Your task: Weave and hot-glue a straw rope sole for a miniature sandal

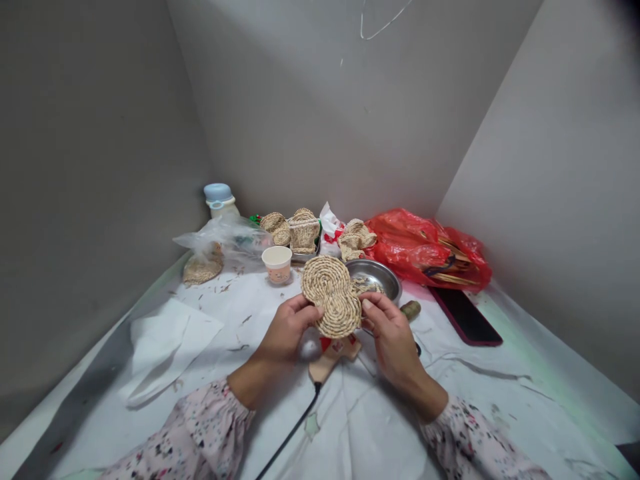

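Note:
I hold a woven straw piece (331,295), made of two joined coiled discs, upright above the table. My left hand (286,331) pinches its left edge and my right hand (391,333) pinches its right edge, so both are closed on it. Under the piece lies a tool with a tan wooden handle and red part (334,353); a black cord (290,437) runs from it toward me. A steel bowl (383,277) sits just behind my right hand.
At the back stand a paper cup (277,263), woven straw items (304,231), a clear plastic bag (220,240), a blue-capped bottle (219,198) and a red plastic bag with sticks (425,250). A dark phone (465,317) lies right. White folded paper (163,347) lies left. Grey walls enclose the table.

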{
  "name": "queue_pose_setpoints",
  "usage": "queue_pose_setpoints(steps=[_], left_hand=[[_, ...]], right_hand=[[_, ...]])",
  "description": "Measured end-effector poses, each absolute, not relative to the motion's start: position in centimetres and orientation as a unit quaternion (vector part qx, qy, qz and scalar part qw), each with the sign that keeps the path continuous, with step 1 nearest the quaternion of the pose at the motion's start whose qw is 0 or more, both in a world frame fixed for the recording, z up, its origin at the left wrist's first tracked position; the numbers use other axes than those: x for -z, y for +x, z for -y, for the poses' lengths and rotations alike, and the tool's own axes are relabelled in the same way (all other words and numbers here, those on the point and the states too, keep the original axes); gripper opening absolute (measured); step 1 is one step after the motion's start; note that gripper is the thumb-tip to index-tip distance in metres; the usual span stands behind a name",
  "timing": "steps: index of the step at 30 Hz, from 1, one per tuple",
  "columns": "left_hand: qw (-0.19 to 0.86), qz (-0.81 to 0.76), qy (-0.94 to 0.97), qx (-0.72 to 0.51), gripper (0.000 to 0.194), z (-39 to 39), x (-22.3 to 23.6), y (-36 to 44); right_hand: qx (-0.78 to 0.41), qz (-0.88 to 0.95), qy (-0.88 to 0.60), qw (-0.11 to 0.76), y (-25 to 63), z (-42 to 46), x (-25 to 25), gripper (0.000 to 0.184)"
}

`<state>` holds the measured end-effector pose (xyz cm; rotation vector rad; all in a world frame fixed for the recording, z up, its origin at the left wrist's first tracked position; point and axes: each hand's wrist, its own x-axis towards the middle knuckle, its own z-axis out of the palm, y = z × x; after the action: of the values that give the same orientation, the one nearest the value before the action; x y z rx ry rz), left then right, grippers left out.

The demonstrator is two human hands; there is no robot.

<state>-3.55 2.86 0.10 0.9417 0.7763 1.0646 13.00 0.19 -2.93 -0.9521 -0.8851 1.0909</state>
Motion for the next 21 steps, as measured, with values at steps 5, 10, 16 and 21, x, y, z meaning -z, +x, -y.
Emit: queue_pose_setpoints(steps=[5, 10, 16, 21], left_hand=[[0.695, -0.344, 0.393, -0.495, 0.029, -2.93, -0.35, -3.60], [0.686, -0.349, 0.385, -0.510, 0.029, -3.09, -0.40, -3.67], [0.683, -0.341, 0.393, -0.513, 0.029, -3.02, -0.45, -3.58], [0.681, -0.341, 0.397, -0.513, 0.026, -2.92, -0.59, -3.61]], right_hand=[[-0.514, 0.382, -0.402, 0.654, 13.13, -0.17, 3.26, 0.017], [-0.519, 0.418, -0.391, 0.635, 13.09, 0.10, 3.20, 0.015], [-0.523, 0.427, -0.398, 0.621, 12.84, 0.29, 2.82, 0.014], [-0.523, 0.424, -0.404, 0.619, 12.88, 0.25, 2.94, 0.014]])
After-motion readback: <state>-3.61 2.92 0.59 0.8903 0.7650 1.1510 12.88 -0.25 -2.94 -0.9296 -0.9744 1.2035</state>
